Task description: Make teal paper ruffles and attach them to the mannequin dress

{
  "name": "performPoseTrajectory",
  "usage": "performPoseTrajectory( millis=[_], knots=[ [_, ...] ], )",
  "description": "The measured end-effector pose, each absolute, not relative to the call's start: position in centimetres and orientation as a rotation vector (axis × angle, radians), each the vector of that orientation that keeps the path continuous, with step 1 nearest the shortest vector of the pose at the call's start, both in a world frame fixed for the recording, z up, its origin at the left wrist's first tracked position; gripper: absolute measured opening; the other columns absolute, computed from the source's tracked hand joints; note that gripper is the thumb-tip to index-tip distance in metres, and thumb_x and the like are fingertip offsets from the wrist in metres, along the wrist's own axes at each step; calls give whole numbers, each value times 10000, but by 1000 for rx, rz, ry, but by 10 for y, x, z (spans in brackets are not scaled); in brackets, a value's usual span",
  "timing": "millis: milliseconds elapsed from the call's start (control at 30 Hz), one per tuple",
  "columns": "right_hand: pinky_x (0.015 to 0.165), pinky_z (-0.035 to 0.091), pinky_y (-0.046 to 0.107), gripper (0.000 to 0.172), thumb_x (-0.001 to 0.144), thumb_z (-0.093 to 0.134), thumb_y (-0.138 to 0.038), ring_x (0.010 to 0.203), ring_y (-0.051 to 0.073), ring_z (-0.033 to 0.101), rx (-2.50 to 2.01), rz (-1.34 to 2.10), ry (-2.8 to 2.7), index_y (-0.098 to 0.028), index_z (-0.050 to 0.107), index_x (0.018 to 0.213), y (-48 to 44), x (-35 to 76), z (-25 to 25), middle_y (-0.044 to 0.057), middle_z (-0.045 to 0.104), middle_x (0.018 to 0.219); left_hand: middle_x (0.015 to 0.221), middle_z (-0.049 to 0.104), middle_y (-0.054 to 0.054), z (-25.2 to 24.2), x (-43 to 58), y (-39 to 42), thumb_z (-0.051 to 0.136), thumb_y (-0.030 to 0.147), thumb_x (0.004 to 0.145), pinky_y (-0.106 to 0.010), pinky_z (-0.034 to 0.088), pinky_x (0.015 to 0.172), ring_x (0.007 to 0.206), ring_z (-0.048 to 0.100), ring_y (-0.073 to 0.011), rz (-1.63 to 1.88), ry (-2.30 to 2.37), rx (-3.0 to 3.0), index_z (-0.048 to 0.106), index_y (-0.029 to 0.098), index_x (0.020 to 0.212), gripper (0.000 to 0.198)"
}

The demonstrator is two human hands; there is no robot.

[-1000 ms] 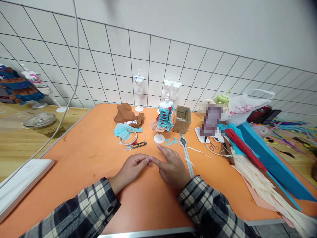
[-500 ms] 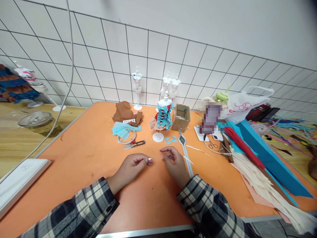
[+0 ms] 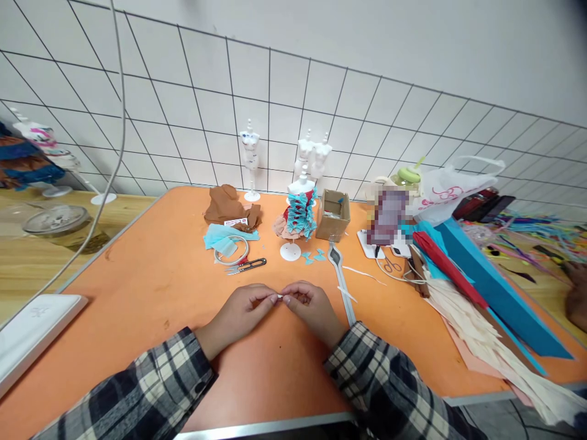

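Observation:
My left hand (image 3: 245, 311) pinches a small white piece (image 3: 280, 297) between thumb and index finger; it may be tape, but it is too small to tell. The fingertips of my right hand (image 3: 315, 310) close on its other end, so both hands meet above the table. Beyond them stands a small mannequin (image 3: 301, 211) on a white base, dressed in blue bows, red cloth and a pink skirt. Blue cloth bows (image 3: 314, 256) lie by its base. Black thread snips (image 3: 247, 266) rest beyond my left hand. A thin white strip (image 3: 347, 294) lies to the right of my right hand.
Brown cloth (image 3: 224, 205), blue cloth (image 3: 215, 235) and a ring of tape (image 3: 247, 249) lie at the left back. A cardboard box (image 3: 333, 223), scissors (image 3: 392, 264) and cream fabric (image 3: 477, 330) are on the right. Another person's hand (image 3: 575, 299) shows at the far right.
My right hand has moved left and its fingers have closed on the white piece in my left hand. The whole view has shifted slightly.

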State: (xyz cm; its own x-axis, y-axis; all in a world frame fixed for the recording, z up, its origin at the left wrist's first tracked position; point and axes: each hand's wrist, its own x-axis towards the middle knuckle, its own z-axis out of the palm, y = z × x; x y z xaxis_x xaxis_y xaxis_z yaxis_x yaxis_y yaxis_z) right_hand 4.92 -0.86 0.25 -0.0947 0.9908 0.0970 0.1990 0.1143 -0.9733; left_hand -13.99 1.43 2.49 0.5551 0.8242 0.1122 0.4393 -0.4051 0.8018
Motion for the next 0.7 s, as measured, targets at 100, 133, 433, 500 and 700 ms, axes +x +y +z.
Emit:
performPoseTrajectory(
  millis=[100, 133, 433, 500, 700],
  knots=[
    [618, 487, 255, 145, 773, 660, -309, 674, 134, 586, -1251, 1074, -1493, -186, 711, 831, -9, 49, 3, 29, 674, 781, 819, 716, -53, 24, -140, 14, 457, 355, 948, -238, 462, 717, 771, 635, -158, 657, 1021, 2070, 727, 171, 857, 338],
    [616, 484, 254, 136, 769, 659, -307, 668, 133, 582, -1258, 1071, -1492, -185, 704, 810, -8, 49, 3, 26, 669, 767, 828, 719, -54, 24, -140, 14, 460, 355, 947, -241, 465, 724, 778, 637, -160, 654, 1017, 2071, 730, 173, 867, 335],
    [632, 480, 262, 175, 754, 648, -360, 686, 143, 578, -1221, 1235, -1357, -186, 644, 764, -9, 48, 4, 11, 642, 725, 902, 749, -67, 21, -136, 14, 590, 382, 873, -266, 507, 771, 829, 669, -187, 760, 1028, 1815, 741, 181, 886, 252],
    [611, 470, 255, 183, 742, 653, -368, 669, 140, 570, -1215, 1258, -1340, -186, 635, 754, -9, 48, 5, 4, 627, 704, 879, 750, -69, 20, -136, 14, 617, 384, 847, -270, 514, 759, 813, 671, -191, 773, 1040, 1748, 735, 170, 855, 244],
    [544, 440, 239, 132, 765, 602, -314, 596, 124, 535, -1314, 1112, -1352, -184, 623, 770, -5, 54, 7, 4, 613, 687, 900, 753, -65, 19, -138, 17, 666, 379, 796, -274, 529, 741, 823, 679, -198, 813, 1101, 1608, 721, 167, 892, 239]
  ],
)
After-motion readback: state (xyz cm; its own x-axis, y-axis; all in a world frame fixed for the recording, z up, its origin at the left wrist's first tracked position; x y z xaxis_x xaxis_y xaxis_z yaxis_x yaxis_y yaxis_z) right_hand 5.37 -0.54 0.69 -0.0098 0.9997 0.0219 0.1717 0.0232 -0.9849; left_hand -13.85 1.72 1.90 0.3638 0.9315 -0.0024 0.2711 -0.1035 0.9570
